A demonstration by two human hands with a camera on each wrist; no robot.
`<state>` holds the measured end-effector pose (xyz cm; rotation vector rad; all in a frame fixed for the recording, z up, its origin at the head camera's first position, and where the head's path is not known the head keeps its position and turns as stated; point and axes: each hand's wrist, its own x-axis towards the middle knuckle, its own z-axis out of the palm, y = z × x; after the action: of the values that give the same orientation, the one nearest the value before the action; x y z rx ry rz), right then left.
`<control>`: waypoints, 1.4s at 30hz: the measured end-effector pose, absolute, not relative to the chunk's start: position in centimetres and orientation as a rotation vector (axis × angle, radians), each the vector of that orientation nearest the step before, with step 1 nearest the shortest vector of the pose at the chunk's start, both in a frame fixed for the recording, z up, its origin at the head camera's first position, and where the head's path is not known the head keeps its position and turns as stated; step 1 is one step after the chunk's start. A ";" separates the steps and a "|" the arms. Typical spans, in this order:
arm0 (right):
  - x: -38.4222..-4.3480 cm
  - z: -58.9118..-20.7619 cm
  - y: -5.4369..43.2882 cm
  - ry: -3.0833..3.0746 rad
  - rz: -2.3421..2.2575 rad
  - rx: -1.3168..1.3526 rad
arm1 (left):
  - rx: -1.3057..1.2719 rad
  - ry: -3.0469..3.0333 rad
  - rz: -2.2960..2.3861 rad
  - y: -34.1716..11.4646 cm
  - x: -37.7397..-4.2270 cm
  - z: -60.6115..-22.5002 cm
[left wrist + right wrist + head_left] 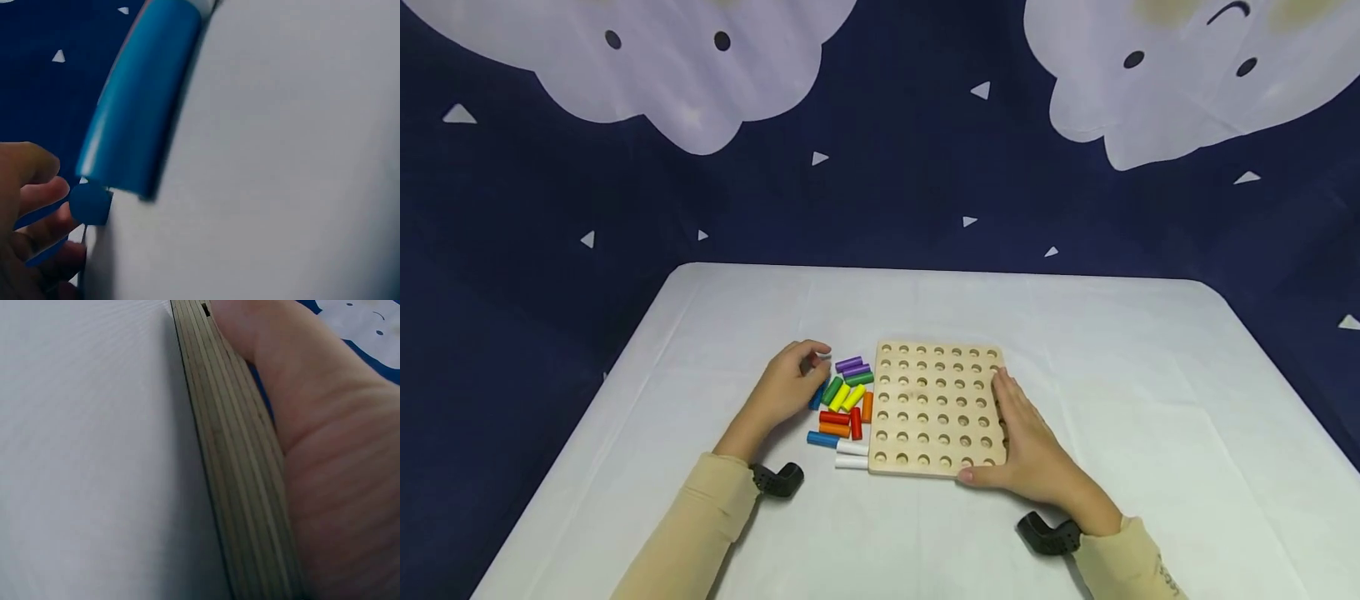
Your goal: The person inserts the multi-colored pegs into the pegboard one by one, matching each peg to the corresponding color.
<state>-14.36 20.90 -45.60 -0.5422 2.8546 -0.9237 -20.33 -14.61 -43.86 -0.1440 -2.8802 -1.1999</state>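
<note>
A square wooden pegboard (931, 403) with rows of round holes lies on the white table. My right hand (1037, 450) holds its near right corner, fingers along the right side and thumb at the near edge. In the right wrist view, the thumb (331, 419) lies along the layered board edge (231, 462). Left of the board is a cluster of short pegs, among them a yellow peg (839, 397) and a red peg (856, 423). My left hand (786, 387) hovers beside a partly hidden blue peg (817, 397), fingers loosely bent with a gap to the thumb.
Purple pegs (849, 364) lie at the far end of the cluster. At its near end are a blue peg (823, 438) and white pegs (852, 462) against the board's left side. A dark blue cloth (880, 208) with white clouds hangs behind the table (1112, 350).
</note>
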 end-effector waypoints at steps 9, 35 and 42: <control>-14.3 -45.5 20.9 2.845 -0.928 -0.529 | -0.373 -3.057 -1.120 -13.7 -22.4 -42.5; -14.4 -45.4 21.1 2.841 -0.927 -0.513 | -0.440 -3.227 -0.777 -12.2 -23.7 -41.4; -14.3 -45.4 21.1 2.842 -0.924 -0.508 | -0.301 -3.117 -0.993 -12.4 -24.0 -41.8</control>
<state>-14.30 21.07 -45.38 -0.5079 2.8417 -0.9245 -24.02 -12.37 -41.81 -0.3008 -3.1173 -0.9927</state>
